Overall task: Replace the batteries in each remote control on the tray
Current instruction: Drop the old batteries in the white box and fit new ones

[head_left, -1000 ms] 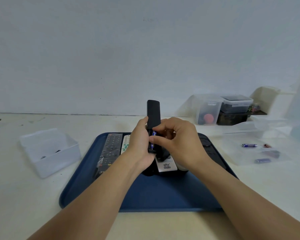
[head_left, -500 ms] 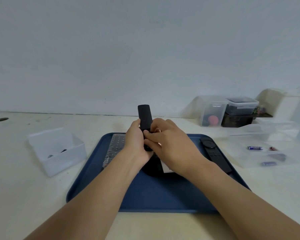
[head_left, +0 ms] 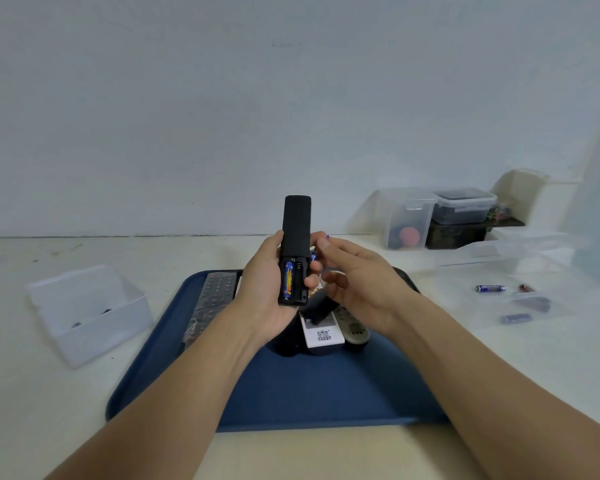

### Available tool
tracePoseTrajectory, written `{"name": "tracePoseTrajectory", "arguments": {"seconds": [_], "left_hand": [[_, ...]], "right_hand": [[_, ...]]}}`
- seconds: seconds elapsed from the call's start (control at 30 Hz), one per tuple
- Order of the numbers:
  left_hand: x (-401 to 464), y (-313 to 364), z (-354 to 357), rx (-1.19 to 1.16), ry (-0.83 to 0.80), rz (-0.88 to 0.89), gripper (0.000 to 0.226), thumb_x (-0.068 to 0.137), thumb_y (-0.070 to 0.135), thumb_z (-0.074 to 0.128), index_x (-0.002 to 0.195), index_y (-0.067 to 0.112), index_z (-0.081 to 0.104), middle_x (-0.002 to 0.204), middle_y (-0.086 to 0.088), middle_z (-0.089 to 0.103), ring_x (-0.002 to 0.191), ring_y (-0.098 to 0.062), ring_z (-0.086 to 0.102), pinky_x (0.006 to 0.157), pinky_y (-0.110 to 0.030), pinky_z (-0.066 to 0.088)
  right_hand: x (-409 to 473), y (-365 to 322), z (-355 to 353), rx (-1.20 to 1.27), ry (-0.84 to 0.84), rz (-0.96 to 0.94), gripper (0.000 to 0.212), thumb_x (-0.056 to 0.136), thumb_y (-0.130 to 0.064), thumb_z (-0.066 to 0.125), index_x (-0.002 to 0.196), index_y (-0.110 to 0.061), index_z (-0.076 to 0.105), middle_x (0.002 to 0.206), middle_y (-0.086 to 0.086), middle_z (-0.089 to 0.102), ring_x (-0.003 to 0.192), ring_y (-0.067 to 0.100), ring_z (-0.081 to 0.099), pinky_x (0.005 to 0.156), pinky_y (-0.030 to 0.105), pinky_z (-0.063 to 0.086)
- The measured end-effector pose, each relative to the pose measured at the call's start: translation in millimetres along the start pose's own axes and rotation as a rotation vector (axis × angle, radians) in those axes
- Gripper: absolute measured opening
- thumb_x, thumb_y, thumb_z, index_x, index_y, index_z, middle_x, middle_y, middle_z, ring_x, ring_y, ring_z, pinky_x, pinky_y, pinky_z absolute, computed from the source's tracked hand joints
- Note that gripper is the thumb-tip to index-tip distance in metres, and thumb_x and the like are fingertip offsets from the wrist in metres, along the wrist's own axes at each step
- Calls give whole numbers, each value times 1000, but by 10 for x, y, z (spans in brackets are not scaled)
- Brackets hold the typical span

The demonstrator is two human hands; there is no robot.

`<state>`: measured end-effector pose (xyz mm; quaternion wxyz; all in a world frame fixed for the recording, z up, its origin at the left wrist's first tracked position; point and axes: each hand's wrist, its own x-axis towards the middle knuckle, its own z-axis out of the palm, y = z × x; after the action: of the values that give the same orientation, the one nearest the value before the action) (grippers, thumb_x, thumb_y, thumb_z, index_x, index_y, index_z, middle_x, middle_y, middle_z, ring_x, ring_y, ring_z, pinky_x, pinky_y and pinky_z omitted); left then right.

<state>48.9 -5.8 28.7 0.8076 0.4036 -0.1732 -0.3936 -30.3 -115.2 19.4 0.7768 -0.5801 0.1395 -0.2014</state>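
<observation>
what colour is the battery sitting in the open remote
Mostly blue with a yellow-orange band, seen in the head view: battery in the black remote.

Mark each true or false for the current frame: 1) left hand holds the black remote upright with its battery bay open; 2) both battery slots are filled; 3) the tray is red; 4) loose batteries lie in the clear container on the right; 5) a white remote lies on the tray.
1) True: the left hand grips the black remote upright, bay open toward the camera.
2) False: one blue battery sits in the left slot; the right slot looks empty.
3) False: the tray is blue.
4) True: loose batteries lie in the clear container.
5) True: the white remote lies on the tray, under the right hand.
</observation>
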Motion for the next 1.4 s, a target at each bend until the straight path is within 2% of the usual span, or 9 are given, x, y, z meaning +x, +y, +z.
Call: {"name": "tracePoseTrajectory", "arguments": {"seconds": [0.17, 0.3, 0.43, 0.57, 0.83, 1.03, 1.17, 1.27, 1.4], "left_hand": [[6, 4, -27, 55, 24, 24, 63, 105, 53, 35, 103, 2, 73, 87, -12, 69, 55, -13, 52, 39, -20, 40], [48, -3, -74, 41, 137, 112, 60, 104, 57, 35, 104, 6, 66, 80, -9, 60, 54, -16, 52, 43, -25, 45], [67, -5, -92, -2, 164, 86, 52, 105, 55, 33, 110, 14, 66, 78, -5, 59, 61, -16, 58, 59, -30, 52], [61, 5, -87, -40, 146, 55, 51, 106, 54, 31, 117, 16, 63, 73, -3, 57, 56, -13, 59, 52, -23, 48], [97, -3, -134, -48, 181, 74, 49, 105, 56, 33, 116, 18, 61, 75, -2, 53, 59, -14, 59, 49, -24, 43], [59, -10, -138, -2, 135, 41, 57, 105, 57, 25, 117, 14, 61, 79, -6, 64, 58, -18, 66, 52, -27, 51], [51, -20, -116, 18, 89, 36, 60, 105, 57, 22, 116, 12, 61, 94, -13, 77, 78, -28, 74, 74, -39, 58], [35, -56, -72, 23, 65, 4, 60, 105, 58, 24, 117, 12, 62, 111, -19, 75, 97, -34, 73, 90, -47, 56], [26, -69, -90, 4, 55, -31, 61, 104, 59, 24, 120, 13, 61, 121, -22, 70, 110, -36, 70, 95, -53, 54]], "right_hand": [[-9, -176, -87, 25, 119, -153, 11, 94, -18, 66, 93, -7, 69, 82, 5, 67, 72, 16, 59, 64, 22, 48], [-156, -310, -20, -339, -34, -265, 16, 96, -11, 63, 96, 3, 70, 68, 12, 64, 55, 17, 58, 52, 25, 53], [-219, -154, 131, -811, 24, -418, 10, 83, -11, 78, 92, -12, 74, 63, 12, 71, 45, 22, 58, 47, 31, 53], [-132, -26, 114, -1040, 134, -575, 8, 79, -13, 80, 73, -10, 76, 66, 7, 71, 56, 27, 62, 60, 41, 54], [-164, -42, 212, -1466, -45, -561, 17, 95, -16, 58, 90, -4, 70, 83, 15, 62, 81, 31, 55, 75, 41, 44], [-107, -39, 97, -1306, -117, -665, 9, 85, -11, 71, 86, -3, 75, 83, 16, 64, 77, 25, 57, 74, 41, 45], [-134, -85, 50, -912, -52, -465, 22, 72, -5, 86, 92, -10, 81, 75, 4, 70, 59, 4, 51, 63, 14, 44], [-108, -93, -8, -614, -30, -350, 22, 64, 2, 89, 80, -5, 76, 87, 18, 74, 65, 14, 57, 68, 26, 54], [-49, -64, -27, -609, 42, -340, 22, 63, -4, 91, 72, -9, 72, 91, 29, 71, 65, 20, 58, 68, 38, 56]]}}
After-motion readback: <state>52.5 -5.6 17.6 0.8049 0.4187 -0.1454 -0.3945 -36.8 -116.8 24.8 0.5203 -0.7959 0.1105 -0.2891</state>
